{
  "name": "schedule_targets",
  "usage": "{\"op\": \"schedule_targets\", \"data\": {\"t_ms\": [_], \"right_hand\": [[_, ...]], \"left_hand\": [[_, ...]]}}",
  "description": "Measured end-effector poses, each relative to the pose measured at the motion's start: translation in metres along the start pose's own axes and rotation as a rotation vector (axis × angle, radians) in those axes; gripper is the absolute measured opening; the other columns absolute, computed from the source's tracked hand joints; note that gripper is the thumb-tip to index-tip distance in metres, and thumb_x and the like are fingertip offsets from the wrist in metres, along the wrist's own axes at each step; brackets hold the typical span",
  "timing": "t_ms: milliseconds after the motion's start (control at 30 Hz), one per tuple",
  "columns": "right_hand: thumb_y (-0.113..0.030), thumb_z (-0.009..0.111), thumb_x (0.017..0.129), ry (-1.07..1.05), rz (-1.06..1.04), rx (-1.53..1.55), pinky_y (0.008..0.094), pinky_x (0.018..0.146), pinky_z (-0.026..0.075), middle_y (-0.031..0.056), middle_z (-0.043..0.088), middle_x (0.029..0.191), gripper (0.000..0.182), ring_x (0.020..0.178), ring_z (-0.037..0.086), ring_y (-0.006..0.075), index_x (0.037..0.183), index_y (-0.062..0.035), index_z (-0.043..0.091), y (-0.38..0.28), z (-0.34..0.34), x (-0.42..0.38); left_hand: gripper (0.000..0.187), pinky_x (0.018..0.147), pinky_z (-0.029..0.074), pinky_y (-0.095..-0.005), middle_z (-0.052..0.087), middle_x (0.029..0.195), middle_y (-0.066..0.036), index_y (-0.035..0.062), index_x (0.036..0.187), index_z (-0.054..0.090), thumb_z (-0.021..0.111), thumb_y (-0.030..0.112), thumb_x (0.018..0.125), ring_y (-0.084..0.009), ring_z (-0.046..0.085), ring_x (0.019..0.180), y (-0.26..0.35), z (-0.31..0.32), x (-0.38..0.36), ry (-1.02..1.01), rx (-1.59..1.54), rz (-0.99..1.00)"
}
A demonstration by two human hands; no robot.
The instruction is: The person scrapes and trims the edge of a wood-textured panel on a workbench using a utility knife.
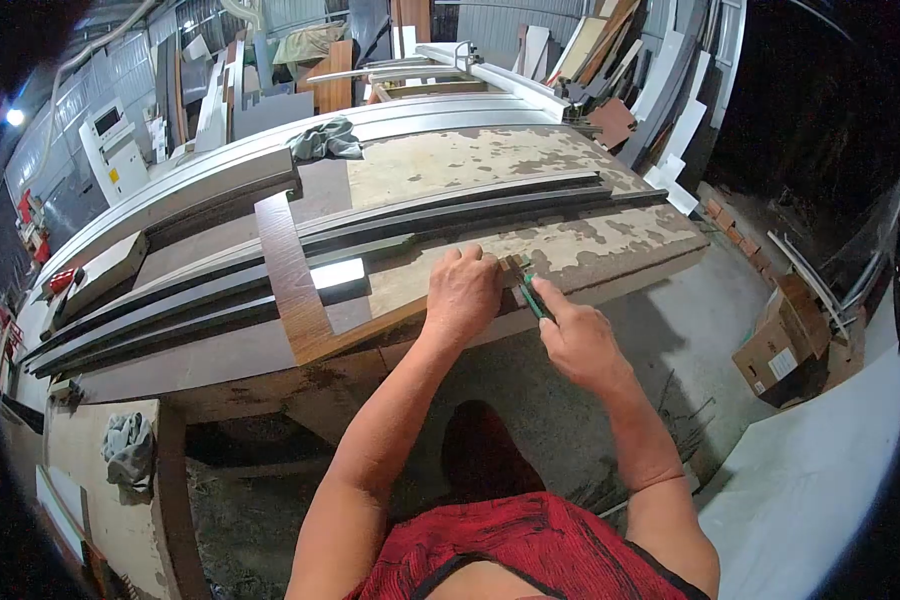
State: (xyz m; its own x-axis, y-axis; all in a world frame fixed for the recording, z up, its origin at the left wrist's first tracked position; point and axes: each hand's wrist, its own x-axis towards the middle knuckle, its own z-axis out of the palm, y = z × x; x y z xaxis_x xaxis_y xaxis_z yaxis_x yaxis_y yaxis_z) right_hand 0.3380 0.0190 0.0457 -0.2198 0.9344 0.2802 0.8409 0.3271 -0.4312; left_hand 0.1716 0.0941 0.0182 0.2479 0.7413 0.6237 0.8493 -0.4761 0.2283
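Note:
My left hand (465,290) is closed over the narrow wood-coloured strip (382,326), near its right end at the front edge of the workbench. In my right hand (582,338) is a slim green hand tool (532,297), closed in the fingers. The tool's tip meets or nearly meets the strip's end just right of my left hand; its exact kind is too small to tell. A brown wood-grain panel piece (292,270) lies across dark metal profiles (210,283), left of my left hand.
The workbench (610,235) has a patchy, worn top. A grey cloth (327,139) lies toward the back, another cloth (129,452) on the lower left surface. A cardboard box (775,345) stands on the floor to the right. Boards (590,45) lean along the far wall.

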Motion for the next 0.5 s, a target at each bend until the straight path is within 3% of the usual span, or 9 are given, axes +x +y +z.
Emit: {"op": "schedule_targets", "data": {"t_ms": [133, 233, 500], "right_hand": [[-0.014, 0.046, 0.084, 0.044, -0.046, 0.064, 0.0522, 0.076, 0.044, 0.03, 0.06, 0.085, 0.05, 0.083, 0.059, 0.0462, 0.133, -0.0066, 0.042, 0.013, 0.014, 0.028], [-0.013, 0.046, 0.084, 0.016, 0.049, -0.018, 0.0522, 0.075, 0.044, 0.0297, 0.06, 0.084, 0.048, 0.083, 0.059, 0.0458, 0.132, -0.006, 0.044, -0.003, 0.01, 0.027], [-0.014, 0.048, 0.084, -0.022, 0.009, 0.053, 0.0485, 0.07, 0.045, 0.0287, 0.059, 0.079, 0.049, 0.076, 0.06, 0.0439, 0.132, -0.0067, 0.045, 0.005, -0.002, -0.017]], "left_hand": [[0.012, 0.071, 0.046, -0.0403, 0.059, 0.081, -0.013, 0.0032, 0.078, 0.066, 0.062, 0.015, 0.077, -0.0301, 0.056, 0.079, 0.0, 0.001, -0.001, 0.028, -0.016, 0.006], [0.012, 0.071, 0.046, -0.0402, 0.059, 0.081, -0.013, 0.0035, 0.077, 0.066, 0.062, 0.015, 0.077, -0.0299, 0.057, 0.079, 0.0, 0.001, -0.001, 0.042, -0.011, 0.007], [0.012, 0.071, 0.047, -0.0403, 0.059, 0.082, -0.013, 0.0033, 0.079, 0.066, 0.063, 0.014, 0.077, -0.0302, 0.057, 0.081, 0.0, 0.001, 0.0, 0.013, 0.012, -0.006]]}}
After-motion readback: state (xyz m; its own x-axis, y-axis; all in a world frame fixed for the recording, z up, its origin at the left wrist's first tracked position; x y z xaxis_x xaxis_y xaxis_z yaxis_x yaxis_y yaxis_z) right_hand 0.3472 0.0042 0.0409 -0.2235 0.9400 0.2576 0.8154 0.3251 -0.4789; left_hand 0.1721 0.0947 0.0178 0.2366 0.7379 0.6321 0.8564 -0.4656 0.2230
